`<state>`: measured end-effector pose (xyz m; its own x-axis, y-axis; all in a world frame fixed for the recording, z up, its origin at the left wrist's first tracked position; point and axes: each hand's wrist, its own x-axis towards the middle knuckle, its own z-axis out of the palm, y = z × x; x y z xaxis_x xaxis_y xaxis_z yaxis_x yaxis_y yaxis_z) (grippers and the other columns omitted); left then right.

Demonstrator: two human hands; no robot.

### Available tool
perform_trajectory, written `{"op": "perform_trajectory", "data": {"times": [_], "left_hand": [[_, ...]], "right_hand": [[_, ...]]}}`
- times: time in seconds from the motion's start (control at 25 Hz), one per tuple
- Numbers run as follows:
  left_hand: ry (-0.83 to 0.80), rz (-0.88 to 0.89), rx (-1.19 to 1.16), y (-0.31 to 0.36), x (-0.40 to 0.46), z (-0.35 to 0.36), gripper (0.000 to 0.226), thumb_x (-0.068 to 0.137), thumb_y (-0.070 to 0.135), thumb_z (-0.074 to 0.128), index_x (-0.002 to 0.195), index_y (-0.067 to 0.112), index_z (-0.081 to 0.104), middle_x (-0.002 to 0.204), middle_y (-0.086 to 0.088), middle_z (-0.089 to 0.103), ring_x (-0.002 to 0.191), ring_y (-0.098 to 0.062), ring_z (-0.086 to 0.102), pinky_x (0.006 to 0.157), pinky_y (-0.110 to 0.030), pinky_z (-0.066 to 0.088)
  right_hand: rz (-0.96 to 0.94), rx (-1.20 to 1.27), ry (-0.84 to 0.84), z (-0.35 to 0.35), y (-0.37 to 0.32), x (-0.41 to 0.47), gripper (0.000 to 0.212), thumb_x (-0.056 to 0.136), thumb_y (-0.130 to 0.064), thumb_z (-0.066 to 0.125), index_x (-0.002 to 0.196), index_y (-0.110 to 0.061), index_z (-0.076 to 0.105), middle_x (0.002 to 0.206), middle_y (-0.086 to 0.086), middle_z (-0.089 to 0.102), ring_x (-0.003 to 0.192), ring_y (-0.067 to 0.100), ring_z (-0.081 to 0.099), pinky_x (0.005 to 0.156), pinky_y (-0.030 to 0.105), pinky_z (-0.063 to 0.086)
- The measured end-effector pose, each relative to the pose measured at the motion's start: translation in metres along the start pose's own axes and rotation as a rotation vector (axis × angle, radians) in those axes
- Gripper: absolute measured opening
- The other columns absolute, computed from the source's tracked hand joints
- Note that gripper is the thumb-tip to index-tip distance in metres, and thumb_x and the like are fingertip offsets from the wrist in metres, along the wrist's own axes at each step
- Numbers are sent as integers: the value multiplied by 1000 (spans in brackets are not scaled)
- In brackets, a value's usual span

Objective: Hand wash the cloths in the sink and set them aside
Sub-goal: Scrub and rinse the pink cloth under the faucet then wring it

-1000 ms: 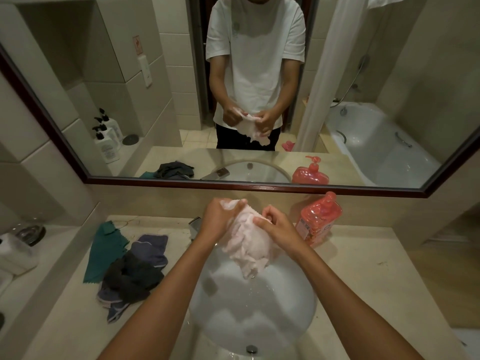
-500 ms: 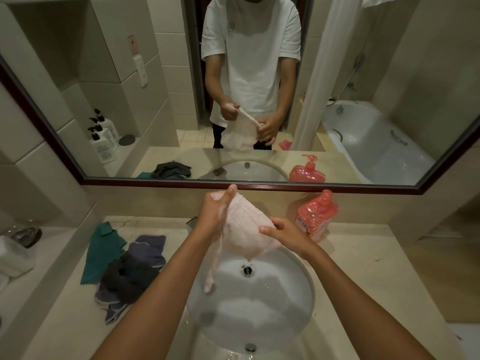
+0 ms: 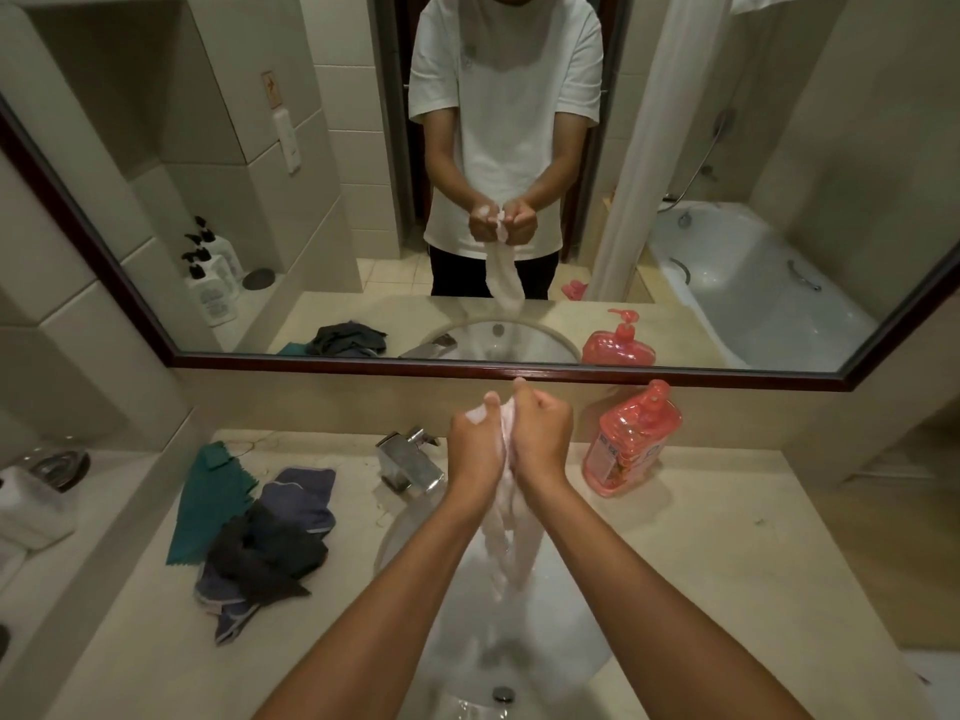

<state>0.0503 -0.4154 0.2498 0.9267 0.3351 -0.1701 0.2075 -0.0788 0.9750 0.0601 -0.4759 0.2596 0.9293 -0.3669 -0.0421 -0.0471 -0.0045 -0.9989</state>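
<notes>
Beside the sink (image 3: pixel 582 641), faucet (image 3: pixel 408 462), soap bottle (image 3: pixel 631 441).

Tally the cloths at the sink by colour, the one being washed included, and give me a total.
Pale pink cloth, gripped by left hand and right hand over the sink: 1
Teal cloth: 1
Blue-grey cloth: 1
Black cloth: 1
Total: 4, though the pile may hide more.
</notes>
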Motion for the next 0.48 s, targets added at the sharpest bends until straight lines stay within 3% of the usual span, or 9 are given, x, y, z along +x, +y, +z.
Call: {"op": "perform_trajectory", "data": {"times": [0.12,0.24,0.4,0.48], "left_hand": [[6,24,1,-1,4,-4,53,106,37,44,57,17,49,45,5,49,45,-12,47,47,-24,36],[23,28,-62,2,12,-11,54,107,32,44,56,16,51,44,6,51,43,-9,47,45,-22,36],[26,20,-26,-3,-3,-5,54,105,34,48,53,18,47,43,5,50,43,-9,45,49,-26,35],[36,36,-15,-2,-6,-4,55,104,35,49,53,17,46,43,5,50,40,-7,44,47,-26,34]], "right_hand": [[49,7,-32,2,6,-7,44,97,-29,57,55,-20,51,53,4,40,53,16,37,54,32,32],[20,-69,-102,5,21,-31,52,98,-37,56,47,-26,53,45,-9,44,44,8,40,45,24,32],[83,-24,45,5,11,-7,52,96,-21,58,47,-23,40,49,1,36,54,16,33,56,35,29],[110,27,76,5,6,-4,54,96,-21,57,45,-22,39,48,-1,37,53,16,35,56,34,30]]}}
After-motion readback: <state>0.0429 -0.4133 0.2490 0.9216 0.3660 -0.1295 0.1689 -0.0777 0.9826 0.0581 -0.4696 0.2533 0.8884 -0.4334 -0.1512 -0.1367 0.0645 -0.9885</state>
